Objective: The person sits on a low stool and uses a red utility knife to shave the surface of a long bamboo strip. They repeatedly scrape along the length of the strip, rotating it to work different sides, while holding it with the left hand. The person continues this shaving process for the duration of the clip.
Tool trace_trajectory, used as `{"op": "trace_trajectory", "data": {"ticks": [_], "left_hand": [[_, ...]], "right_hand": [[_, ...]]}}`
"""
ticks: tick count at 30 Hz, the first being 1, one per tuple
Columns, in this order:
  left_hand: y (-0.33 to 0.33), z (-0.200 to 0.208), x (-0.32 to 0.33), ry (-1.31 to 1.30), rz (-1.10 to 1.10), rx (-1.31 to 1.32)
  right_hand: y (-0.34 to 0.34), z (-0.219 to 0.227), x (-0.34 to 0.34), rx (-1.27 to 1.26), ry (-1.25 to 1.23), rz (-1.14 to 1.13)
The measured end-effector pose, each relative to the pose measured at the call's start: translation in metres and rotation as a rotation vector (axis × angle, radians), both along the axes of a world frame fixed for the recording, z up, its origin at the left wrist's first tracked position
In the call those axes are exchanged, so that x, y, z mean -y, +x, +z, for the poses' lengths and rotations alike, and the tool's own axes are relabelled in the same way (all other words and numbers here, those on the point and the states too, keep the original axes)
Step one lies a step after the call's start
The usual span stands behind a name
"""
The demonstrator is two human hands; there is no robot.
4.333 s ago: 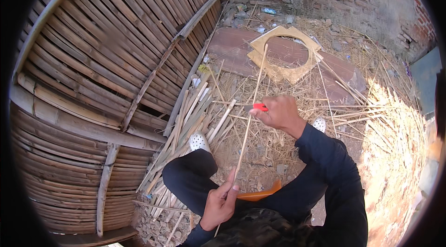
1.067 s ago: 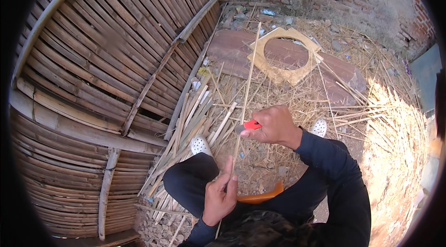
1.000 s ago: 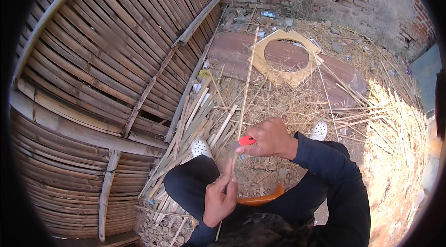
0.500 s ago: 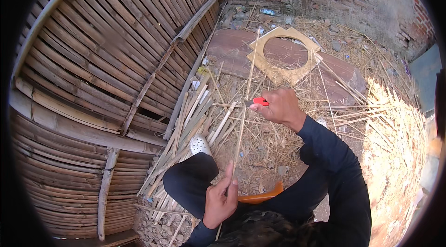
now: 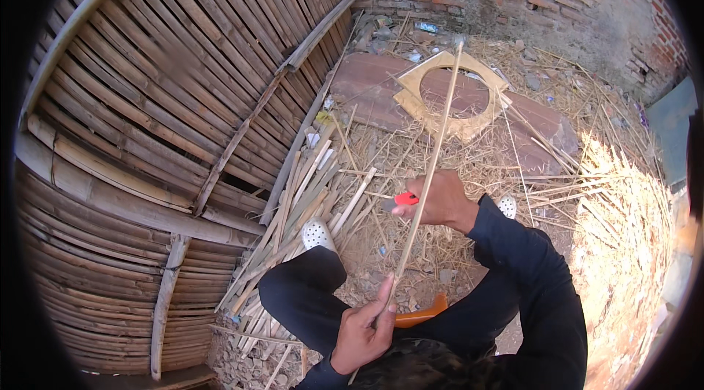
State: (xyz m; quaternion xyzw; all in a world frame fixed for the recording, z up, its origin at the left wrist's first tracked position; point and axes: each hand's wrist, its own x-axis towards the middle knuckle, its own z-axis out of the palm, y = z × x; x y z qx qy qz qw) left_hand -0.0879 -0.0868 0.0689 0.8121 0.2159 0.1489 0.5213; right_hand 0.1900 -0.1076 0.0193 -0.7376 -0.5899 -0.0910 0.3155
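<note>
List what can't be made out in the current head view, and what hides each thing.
All in the head view:
Knife: handle partly covered by the right hand; blade too blurred to judge its edge.
Long strip: lower end out of sight past the left hand, apparently cut off by the bottom edge.
Orange object: partly covered by dark clothing; kind unclear.
Blue litter: too small to identify.
</note>
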Motion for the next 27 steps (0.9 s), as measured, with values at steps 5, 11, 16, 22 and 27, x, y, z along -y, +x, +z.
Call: {"op": "trace_trajectory", "data": {"ticks": [5,11,16,22,27], "left_hand": [[0.005,-0.002,-0.003,-0.022,0.052,-0.020],[0.007,-0.003,-0.014,0.051,0.129,0.032],[0.007,-0.008,-0.017,0.058,0.172,0.027],[0.004,-0.010,-0.013,0.126,0.132,-0.024],[0.003,-0.008,-0.009,0.137,0.111,-0.010]], "right_hand": [[0.006,-0.005,0.005,-0.107,0.035,-0.087],[-0.010,0.013,0.015,-0.059,0.102,0.007],[-0.011,0.017,0.017,-0.049,0.134,0.041],[-0.013,0.018,0.011,0.043,0.118,0.052],[-0.007,0.019,0.012,0.045,0.093,0.045]]}}
